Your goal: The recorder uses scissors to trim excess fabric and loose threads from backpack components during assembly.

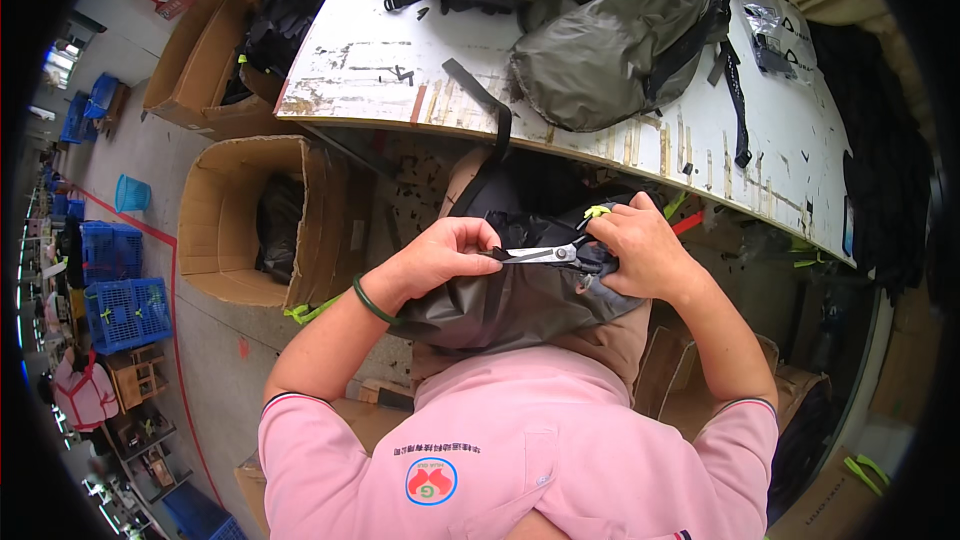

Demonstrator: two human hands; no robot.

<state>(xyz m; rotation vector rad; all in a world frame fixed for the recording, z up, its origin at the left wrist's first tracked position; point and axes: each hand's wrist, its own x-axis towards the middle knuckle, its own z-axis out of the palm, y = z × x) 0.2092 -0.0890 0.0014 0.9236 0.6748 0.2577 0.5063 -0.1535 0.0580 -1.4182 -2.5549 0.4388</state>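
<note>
Across my lap lies a dark olive bag (470,312) with black fabric along its upper side. My right hand (645,248) is closed around the handles of a pair of scissors (540,256), whose metal blades point left. A yellow-green strip shows by the fingers of that hand. My left hand (440,260) pinches a small dark edge or strap end right at the blade tips. Whether the blades are cutting through it cannot be made out. A black strap (490,105) hangs over the table's edge toward my lap.
Ahead stands a worn white table (350,70) bearing olive backpacks (610,60), loose straps, scraps and a clear plastic bag (775,30). To the left, an open cardboard box (225,225) holds something dark. Blue crates (130,313) and a blue bin (131,194) stand farther left.
</note>
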